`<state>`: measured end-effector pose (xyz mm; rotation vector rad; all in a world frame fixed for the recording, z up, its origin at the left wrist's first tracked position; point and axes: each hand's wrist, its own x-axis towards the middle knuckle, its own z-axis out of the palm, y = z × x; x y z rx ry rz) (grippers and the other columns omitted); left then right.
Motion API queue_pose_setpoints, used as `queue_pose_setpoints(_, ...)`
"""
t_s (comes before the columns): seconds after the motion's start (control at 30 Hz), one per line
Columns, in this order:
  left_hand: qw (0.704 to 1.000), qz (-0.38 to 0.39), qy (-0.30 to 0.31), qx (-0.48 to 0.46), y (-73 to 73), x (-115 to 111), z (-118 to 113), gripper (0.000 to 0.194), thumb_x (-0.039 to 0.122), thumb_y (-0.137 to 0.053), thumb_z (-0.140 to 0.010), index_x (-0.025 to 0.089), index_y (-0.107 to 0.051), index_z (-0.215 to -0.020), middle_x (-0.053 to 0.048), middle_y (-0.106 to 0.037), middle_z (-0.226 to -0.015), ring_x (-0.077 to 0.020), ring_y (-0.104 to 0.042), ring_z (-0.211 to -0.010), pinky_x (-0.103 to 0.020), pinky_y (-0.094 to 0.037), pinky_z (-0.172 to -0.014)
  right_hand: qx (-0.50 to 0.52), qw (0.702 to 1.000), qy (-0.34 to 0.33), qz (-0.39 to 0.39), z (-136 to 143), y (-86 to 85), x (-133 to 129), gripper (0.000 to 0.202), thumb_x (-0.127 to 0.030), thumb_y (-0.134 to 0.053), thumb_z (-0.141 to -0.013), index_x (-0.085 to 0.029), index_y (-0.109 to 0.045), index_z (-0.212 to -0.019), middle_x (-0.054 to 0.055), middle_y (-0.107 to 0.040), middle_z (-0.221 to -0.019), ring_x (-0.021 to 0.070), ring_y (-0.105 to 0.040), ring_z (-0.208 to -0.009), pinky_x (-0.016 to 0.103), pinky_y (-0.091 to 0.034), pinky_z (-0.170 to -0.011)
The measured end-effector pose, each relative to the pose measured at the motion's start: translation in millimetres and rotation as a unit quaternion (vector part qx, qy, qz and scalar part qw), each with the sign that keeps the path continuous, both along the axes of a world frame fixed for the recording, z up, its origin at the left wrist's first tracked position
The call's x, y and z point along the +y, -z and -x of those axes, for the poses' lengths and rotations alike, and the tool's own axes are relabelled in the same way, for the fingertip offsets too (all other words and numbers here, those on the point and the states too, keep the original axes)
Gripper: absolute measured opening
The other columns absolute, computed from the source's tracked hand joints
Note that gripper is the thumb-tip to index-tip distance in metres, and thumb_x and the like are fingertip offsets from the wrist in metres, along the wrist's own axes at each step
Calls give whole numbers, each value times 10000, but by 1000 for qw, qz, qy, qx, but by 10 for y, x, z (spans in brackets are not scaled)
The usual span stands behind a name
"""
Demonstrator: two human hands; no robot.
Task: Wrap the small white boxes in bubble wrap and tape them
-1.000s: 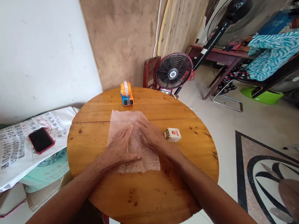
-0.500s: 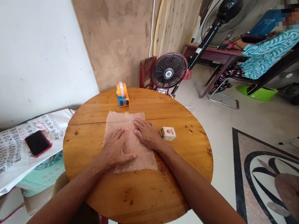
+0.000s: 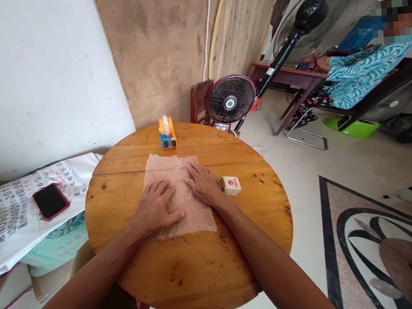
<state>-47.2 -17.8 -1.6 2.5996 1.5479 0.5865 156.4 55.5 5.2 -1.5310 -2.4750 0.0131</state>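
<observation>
A sheet of pinkish, see-through bubble wrap [image 3: 179, 176] lies spread on the round wooden table [image 3: 194, 271]. My left hand [image 3: 156, 208] rests flat on its left half, fingers stretched out and thumb pointing right. On its right half lies my right hand [image 3: 204, 183], palm down with the fingers extended. Neither hand grips anything. Just right of my right hand sits a small white and beige box [image 3: 231, 185] with a red mark on top. Beyond the sheet's far edge stands an orange and blue tape dispenser [image 3: 167, 132] with a roll of tape.
To the left, a phone [image 3: 51, 201] lies on a white printed sack [image 3: 12, 210]. A small fan [image 3: 230, 102] stands behind the table, beside a tall pedestal fan [image 3: 290, 46]. At the right, a person in a blue patterned top [image 3: 368, 73] sits at another table.
The view has shifted slightly. Both hands stay flat on the bubble wrap, with the left hand's fingers a little differently spread. The box and the tape dispenser remain in place.
</observation>
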Motion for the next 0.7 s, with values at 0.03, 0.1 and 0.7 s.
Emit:
queue_pose_setpoints(0.03,1000,0,1,0,1,2,2,608,579,-628,-778,153,-634,-1212,-181,-547,-1364,-378,-453,-1290,-538,-338,-1101,3,1000,4,0,-1,1,3,503,-356,-416,-987,-92,-471,-1412,176,-452,-1501,294,-398,-1386,450,-310,-1125)
queue_pose_setpoints(0.1,1000,2,3,-2,2,4,6,621,582,-633,-773,152,-629,-1220,-183,-543,-1364,-374,-452,-1292,-527,-336,-1106,7,1000,8,2,-4,0,6,504,-345,-421,-983,-69,-477,-1400,193,-462,-1487,307,-410,-1377,452,-321,-1123)
queue_pose_setpoints(0.7,1000,27,2,6,7,-1,12,794,688,-656,-718,186,-578,-1328,-201,-478,-1416,-404,-405,-1323,-558,-287,-1106,30,997,-64,36,-252,-489,-344,371,-279,-515,-929,-150,-584,-1270,150,-587,-1363,285,-524,-1279,451,-414,-1073)
